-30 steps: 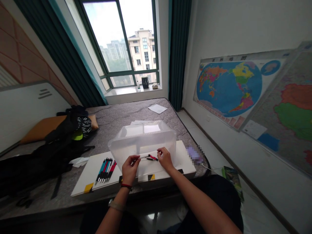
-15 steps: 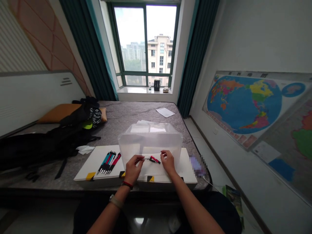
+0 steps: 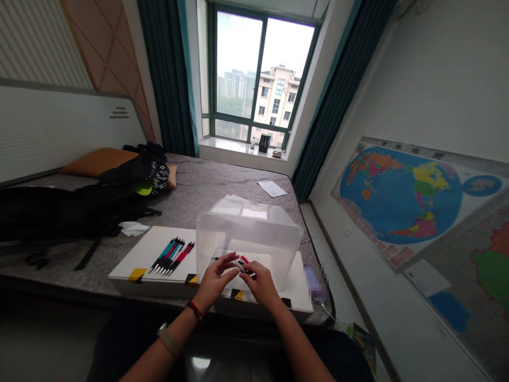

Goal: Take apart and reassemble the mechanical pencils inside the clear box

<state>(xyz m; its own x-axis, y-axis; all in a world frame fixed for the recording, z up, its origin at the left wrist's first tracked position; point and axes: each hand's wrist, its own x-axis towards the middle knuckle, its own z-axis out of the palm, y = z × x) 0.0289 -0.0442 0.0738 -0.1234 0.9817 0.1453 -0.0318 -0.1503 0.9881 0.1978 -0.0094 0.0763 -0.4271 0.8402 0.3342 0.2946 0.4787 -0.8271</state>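
Note:
My left hand [image 3: 215, 276] and my right hand [image 3: 260, 281] meet close together in front of a clear plastic box [image 3: 248, 236]. Both pinch a red and black pen [image 3: 243, 262] held between them, the left hand at its pale end, the right hand over its red end. The box stands on a white board [image 3: 151, 255] at the mattress's near edge. A row of several pens [image 3: 172, 257], teal, red and black, lies on the board to the left of my hands.
A black bag and clothes [image 3: 75, 209] with an orange pillow [image 3: 97, 161] lie at the left on the grey mattress [image 3: 199, 191]. A sheet of paper [image 3: 272, 188] rests near the far right corner. World maps [image 3: 401, 196] hang on the right wall.
My hands have come together on the pen, the right hand sliding left toward the left hand. The camera has tilted and shifted, so the scene sits further right and lower.

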